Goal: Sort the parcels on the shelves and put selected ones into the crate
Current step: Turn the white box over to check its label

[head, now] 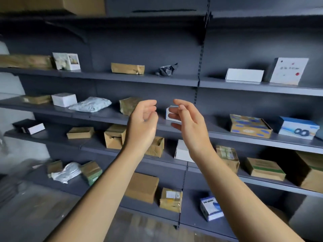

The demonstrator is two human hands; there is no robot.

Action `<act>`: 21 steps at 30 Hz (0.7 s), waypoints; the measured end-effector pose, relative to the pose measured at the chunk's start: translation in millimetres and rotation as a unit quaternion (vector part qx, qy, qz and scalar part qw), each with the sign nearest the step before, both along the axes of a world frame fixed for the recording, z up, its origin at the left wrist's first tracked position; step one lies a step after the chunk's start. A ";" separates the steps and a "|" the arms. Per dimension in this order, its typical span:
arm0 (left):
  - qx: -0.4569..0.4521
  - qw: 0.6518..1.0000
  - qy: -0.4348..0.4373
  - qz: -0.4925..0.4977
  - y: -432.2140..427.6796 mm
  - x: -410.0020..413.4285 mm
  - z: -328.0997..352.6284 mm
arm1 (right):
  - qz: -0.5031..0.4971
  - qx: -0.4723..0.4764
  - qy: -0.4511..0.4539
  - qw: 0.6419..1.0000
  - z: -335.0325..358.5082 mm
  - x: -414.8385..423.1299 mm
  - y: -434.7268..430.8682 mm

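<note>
Both my hands are raised in front of dark grey shelving (pixel 139 79) stocked with parcels. My left hand (pixel 144 123) has loosely curled fingers and holds nothing. My right hand (pixel 187 119) is open, palm facing left, fingers relaxed, also holding nothing. Between and behind them, on the second shelf, stands a small white box (pixel 170 110), partly hidden by my right fingers. A brown taped parcel (pixel 128 105) sits just left of my left hand. No crate is in view.
Cardboard boxes (pixel 141 187), white boxes (pixel 244 75), a white poly bag (pixel 90 104), a black bag (pixel 166 69) and blue printed boxes (pixel 297 127) lie spread over several shelves. A large carton (pixel 309 172) stands at far right. Bare floor shows at lower left.
</note>
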State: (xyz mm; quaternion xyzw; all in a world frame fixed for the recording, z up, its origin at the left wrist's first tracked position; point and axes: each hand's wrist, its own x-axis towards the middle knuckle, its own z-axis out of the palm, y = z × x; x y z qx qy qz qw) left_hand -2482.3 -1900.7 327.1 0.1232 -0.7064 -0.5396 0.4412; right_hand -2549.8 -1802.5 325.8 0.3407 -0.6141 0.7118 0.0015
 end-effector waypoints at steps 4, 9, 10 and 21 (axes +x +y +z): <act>0.010 1.000 0.004 0.024 -72.5 4.3 13.8 | 0.011 -0.001 0.015 1.000 12.2 0.1 -73.1; 0.004 0.999 -0.001 0.054 -159.7 -14.0 20.3 | 0.023 -0.018 0.026 0.999 21.6 -25.4 -160.4; -0.001 0.998 -0.004 0.059 -178.4 -20.4 21.4 | 0.026 -0.025 0.026 0.999 23.5 -33.3 -177.6; -0.057 0.994 0.007 0.091 -384.2 -129.0 64.8 | 0.052 -0.084 0.024 0.995 60.2 -163.9 -385.0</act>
